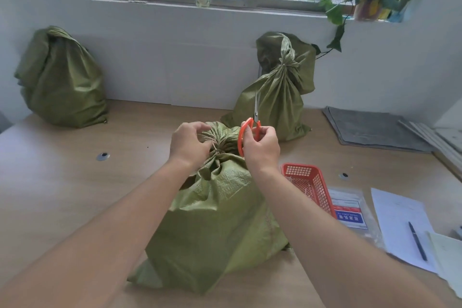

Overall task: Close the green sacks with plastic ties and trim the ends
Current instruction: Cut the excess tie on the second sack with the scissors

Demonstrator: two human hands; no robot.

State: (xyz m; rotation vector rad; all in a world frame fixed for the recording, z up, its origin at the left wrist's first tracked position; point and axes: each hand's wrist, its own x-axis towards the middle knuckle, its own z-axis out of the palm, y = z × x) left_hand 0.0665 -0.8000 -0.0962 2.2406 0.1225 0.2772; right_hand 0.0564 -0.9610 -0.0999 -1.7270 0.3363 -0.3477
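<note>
Green sack (217, 220) at frame centre, both hands at its gathered neck.
Left hand (190, 144) grips the neck; right hand (261, 147) curls through orange scissors (256, 117), blades upright. A red basket (307, 182) sits just right of the sack; bare table (62, 182) spreads left.

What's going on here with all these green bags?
A person is closing a green sack on a wooden table. The left hand grips its bunched neck; the right hand holds orange-handled scissors, blades pointing up, not cutting yet. Two more green sacks stand at the back, the right one tied at its neck.
</note>
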